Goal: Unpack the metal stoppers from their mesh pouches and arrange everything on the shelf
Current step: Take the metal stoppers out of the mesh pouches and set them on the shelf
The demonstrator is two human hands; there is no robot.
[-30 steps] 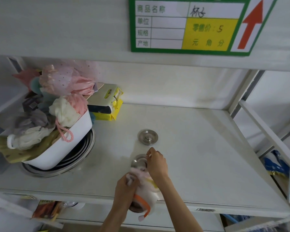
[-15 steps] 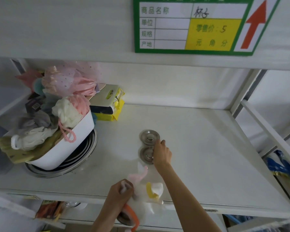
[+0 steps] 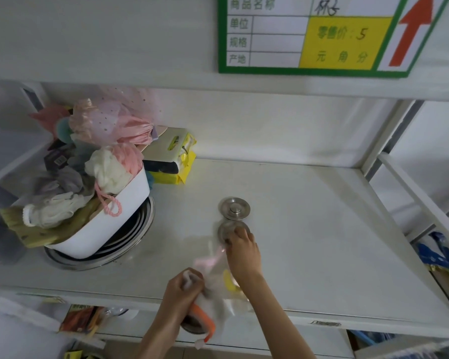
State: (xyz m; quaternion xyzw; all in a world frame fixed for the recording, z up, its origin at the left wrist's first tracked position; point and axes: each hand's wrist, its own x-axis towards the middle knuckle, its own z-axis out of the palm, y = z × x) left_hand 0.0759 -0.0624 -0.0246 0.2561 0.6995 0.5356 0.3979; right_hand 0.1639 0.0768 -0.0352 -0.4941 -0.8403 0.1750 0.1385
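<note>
Right hand [image 3: 243, 251] fingertips touch stopper [image 3: 227, 230] (left hand [image 3: 183, 291] grips pouches [image 3: 213, 301]).

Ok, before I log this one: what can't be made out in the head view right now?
- Near stopper: the right hand covers half of it, so the grip is unclear.
- Pouches in the left hand: motion-blurred; count and contents unreadable. A metal disc below them is partly hidden by the hand.
- Sign: top cut off by the frame edge.
- Blue packets on the right: blurred behind the shelf frame.
</note>
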